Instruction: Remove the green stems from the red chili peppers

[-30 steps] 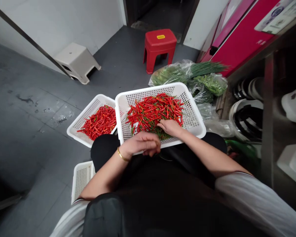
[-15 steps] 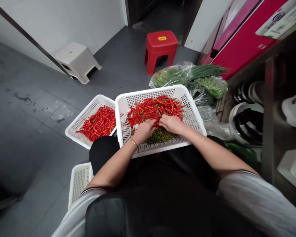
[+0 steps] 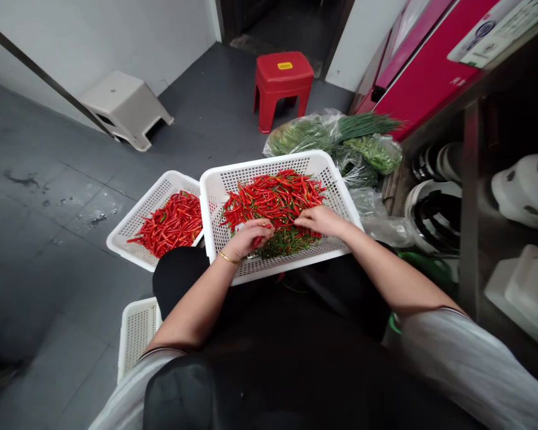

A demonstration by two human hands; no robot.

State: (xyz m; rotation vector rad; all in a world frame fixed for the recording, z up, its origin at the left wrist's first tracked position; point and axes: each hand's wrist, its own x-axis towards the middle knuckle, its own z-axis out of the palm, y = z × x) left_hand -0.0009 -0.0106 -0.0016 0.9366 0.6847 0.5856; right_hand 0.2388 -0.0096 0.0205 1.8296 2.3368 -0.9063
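A white perforated basket (image 3: 354,209) rests across my lap. It holds a heap of red chili peppers (image 3: 273,194) with green stems, and loose green stems (image 3: 291,243) lie along its near side. My left hand (image 3: 250,237), a gold bracelet at its wrist, is closed round a few red chilies at the left of the heap. On the other side, my right hand (image 3: 321,220) pinches at the heap's near edge, its fingertips together on what looks like one red chili.
On the left a second white basket (image 3: 125,230) holds destemmed-looking red chilies (image 3: 173,224). Another white basket (image 3: 137,334) sits lower left. Ahead stand a red stool (image 3: 283,83), a white step stool (image 3: 125,107) and bagged greens (image 3: 305,134). Shelving with stacked dishes (image 3: 434,209) flanks my right.
My hands have moved apart; half a second ago their fingertips met over the chilies. The left has drawn back leftward with red chilies showing in it. The view has shifted slightly.
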